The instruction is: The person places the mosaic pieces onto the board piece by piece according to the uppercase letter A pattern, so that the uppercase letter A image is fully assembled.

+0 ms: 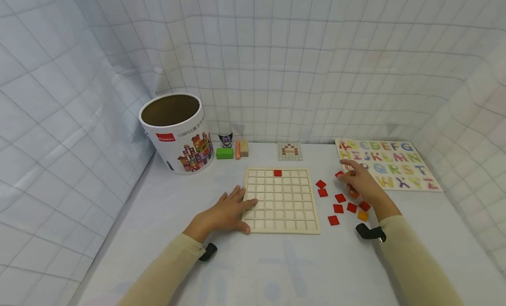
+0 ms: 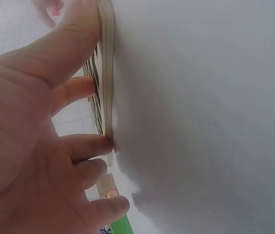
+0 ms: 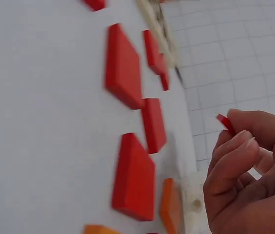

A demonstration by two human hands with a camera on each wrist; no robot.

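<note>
A wooden grid board (image 1: 253,211) lies in the middle of the table, with one red tile (image 1: 277,173) set in its top row. My left hand (image 1: 231,207) rests flat on the board's left edge, fingers straight; the left wrist view shows the fingertips (image 2: 100,144) touching the board's edge (image 2: 109,73). My right hand (image 1: 357,180) is right of the board and pinches a red tile (image 1: 339,174) between thumb and fingers. That pinched red tile (image 3: 225,123) shows at the fingertips of the right hand (image 3: 244,165). Several loose red tiles (image 1: 337,208) and an orange tile (image 1: 362,216) lie beneath the hand.
A cardboard tub (image 1: 175,132) stands at the back left. Beside it are a green block (image 1: 224,153), a small figure (image 1: 225,140) and two upright blocks (image 1: 241,149). A pattern card (image 1: 290,151) lies behind the board. An alphabet puzzle (image 1: 389,163) lies at the back right.
</note>
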